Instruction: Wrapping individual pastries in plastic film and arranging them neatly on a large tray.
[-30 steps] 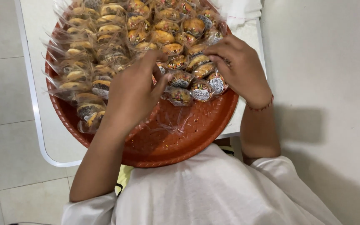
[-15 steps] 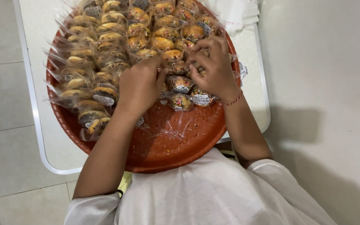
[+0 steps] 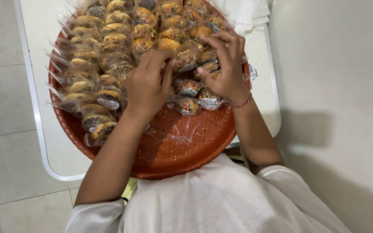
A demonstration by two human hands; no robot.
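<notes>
Both hands up, fingers curled and working close together.
Left hand (image 3: 145,88) reaches toward twelve o'clock, palm down, fingertips pinched; right hand (image 3: 223,67) sits at its three o'clock, fingers bent inward, grip tight, a thin red band at the wrist, forearms bare.

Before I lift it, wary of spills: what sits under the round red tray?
The red tray rests on a white table with a raised rim. The tabletop directly beneath it is covered.

both hands (image 3: 147,84) moved up, onto higher packets (image 3: 186,58)
</notes>
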